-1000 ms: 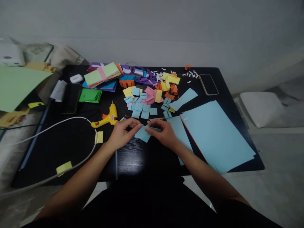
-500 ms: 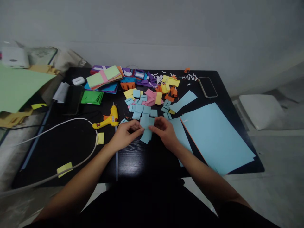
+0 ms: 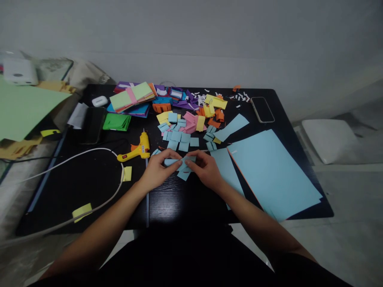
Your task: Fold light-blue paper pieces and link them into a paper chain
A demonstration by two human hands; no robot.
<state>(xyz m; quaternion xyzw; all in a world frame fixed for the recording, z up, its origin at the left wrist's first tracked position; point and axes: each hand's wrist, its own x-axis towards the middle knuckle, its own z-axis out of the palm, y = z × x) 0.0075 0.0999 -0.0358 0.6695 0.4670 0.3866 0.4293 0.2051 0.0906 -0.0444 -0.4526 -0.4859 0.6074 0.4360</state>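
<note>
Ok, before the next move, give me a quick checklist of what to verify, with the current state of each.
1. Both hands on the piece: ok. Left hand and right hand pinch the light-blue paper.
2. Glue gun nozzle aimed away from the person: ok.
3. Glue gun cool: cannot tell.
4. Wide gap between glue gun and left hand: not ok. It lies close beside that hand.
5. White cable clear of both hands: ok. It loops to their left.
6. Narrow blue sheet uncovered: not ok. The right forearm hides part of it.
</note>
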